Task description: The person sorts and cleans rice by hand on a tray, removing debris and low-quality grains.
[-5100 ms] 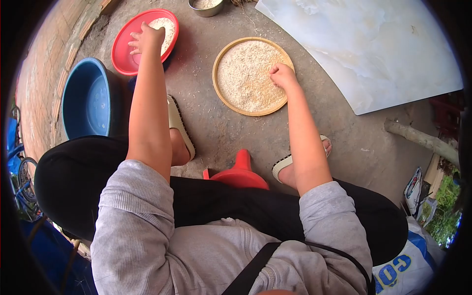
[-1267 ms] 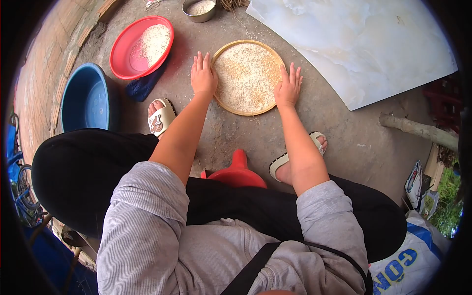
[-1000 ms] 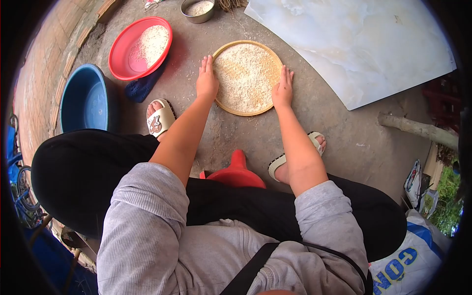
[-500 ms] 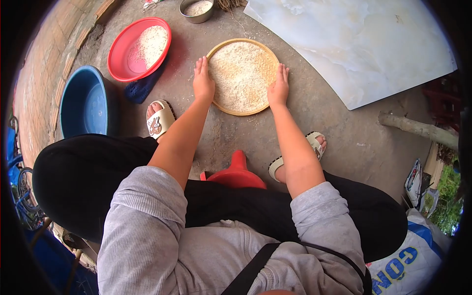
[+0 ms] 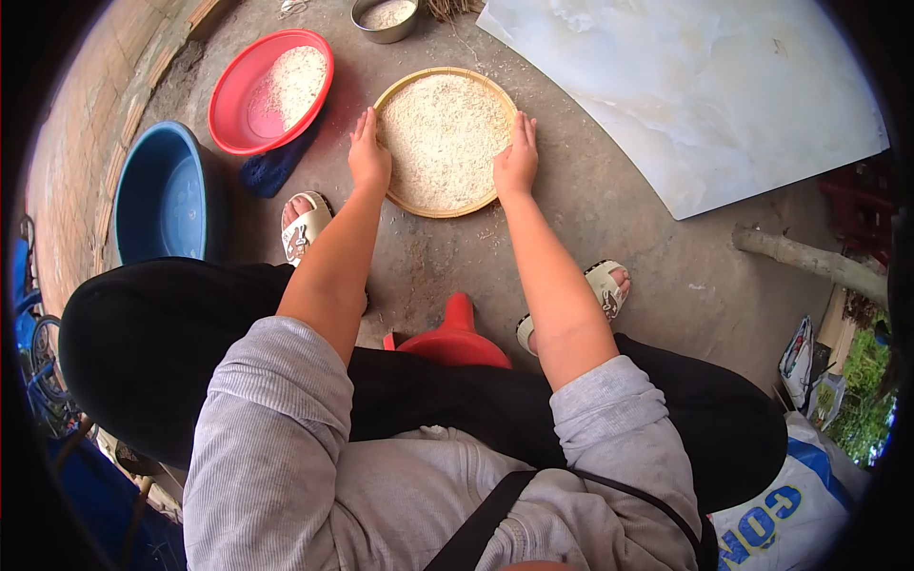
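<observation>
A round, yellow-rimmed sieve (image 5: 446,215) is held out in front of me above the concrete floor. Pale rice grains (image 5: 446,143) are spread across it and hide its bottom. My left hand (image 5: 369,157) grips the left side of the rim, fingers pointing forward along the outside. On the opposite side my right hand (image 5: 517,160) holds the rim the same way. The undersides of both grips are hidden. A pink-red basin (image 5: 233,100) to the left of the sieve has more grains piled on its right side.
A blue tub (image 5: 176,205) stands at the left, near a dark blue cloth (image 5: 271,171). Farther off is a metal bowl (image 5: 386,34) of grains. A pale marbled sheet (image 5: 695,105) fills the upper right, above a wooden pole (image 5: 809,253). A red plastic stool (image 5: 457,343) is beneath me.
Both hands have moved the sieve left and slightly away from me. The grains have shifted and now cover the yellowish patches that showed on the right side.
</observation>
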A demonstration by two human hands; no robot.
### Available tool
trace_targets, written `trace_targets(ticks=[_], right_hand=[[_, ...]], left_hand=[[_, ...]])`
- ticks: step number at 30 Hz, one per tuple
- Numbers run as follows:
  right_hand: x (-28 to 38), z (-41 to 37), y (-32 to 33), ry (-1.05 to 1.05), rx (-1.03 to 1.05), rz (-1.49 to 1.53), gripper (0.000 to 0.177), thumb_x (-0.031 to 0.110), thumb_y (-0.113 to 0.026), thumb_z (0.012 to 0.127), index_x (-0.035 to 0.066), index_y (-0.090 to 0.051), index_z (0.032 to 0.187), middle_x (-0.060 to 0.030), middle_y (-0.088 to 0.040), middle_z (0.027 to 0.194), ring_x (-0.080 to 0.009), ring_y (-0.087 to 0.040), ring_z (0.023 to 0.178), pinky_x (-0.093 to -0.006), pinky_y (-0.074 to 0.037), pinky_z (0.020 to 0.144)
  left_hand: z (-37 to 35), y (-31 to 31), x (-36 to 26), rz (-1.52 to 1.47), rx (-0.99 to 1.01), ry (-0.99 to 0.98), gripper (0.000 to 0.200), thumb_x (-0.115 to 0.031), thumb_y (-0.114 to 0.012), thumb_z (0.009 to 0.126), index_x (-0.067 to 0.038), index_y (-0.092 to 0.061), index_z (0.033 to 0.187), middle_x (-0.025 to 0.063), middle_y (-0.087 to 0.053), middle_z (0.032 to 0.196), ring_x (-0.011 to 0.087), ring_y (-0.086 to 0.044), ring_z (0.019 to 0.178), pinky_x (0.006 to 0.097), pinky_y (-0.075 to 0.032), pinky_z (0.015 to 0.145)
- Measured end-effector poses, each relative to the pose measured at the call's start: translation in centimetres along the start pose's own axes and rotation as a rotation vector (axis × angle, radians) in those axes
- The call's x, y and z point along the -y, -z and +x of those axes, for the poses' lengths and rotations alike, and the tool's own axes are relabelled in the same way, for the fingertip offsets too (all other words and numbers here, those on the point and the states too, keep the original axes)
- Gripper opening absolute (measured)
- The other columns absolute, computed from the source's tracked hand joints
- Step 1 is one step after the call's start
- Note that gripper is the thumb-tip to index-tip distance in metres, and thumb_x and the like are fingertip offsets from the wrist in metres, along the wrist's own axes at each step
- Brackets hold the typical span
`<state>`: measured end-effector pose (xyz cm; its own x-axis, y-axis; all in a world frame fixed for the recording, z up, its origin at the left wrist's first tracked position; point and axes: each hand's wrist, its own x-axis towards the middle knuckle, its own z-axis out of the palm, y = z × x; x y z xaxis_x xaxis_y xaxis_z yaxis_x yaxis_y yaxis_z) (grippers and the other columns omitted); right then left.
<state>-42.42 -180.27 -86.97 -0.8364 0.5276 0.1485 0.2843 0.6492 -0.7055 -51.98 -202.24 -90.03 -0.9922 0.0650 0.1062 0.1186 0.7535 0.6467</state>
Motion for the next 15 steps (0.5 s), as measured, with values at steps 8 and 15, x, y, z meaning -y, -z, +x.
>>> trace_targets(ticks=[8,15], right_hand=[[-10.2,0.1,7.4,-0.047,-0.156,-0.152,0.060,-0.012,-0.040,0.076,-0.001,-0.041,0.135,-0.0175,-0.044,0.138,-0.0339,-0.033,0.134,-0.0369,-0.031,0.109],[-2.6,0.6,2.1,-0.047,-0.133,0.003,0.057,-0.010,-0.041,0.078,-0.001,-0.041,0.135,-0.0185,-0.043,0.138,-0.0335,-0.033,0.134,-0.0374,-0.031,0.109]], left_hand=[[-3.3,-5.3,-11.2,-0.203,0.113,-0.092,0.065,0.010,-0.047,0.077,-0.016,-0.044,0.136,0.0069,-0.041,0.142,0.0346,-0.039,0.129,0.0373,-0.034,0.109],[0.6,-0.5,-4.5,-0.156,0.033,-0.053,0.058,0.009,-0.046,0.078,-0.015,-0.051,0.131,0.0077,-0.050,0.134,0.0304,-0.050,0.119,0.0350,-0.039,0.103]])
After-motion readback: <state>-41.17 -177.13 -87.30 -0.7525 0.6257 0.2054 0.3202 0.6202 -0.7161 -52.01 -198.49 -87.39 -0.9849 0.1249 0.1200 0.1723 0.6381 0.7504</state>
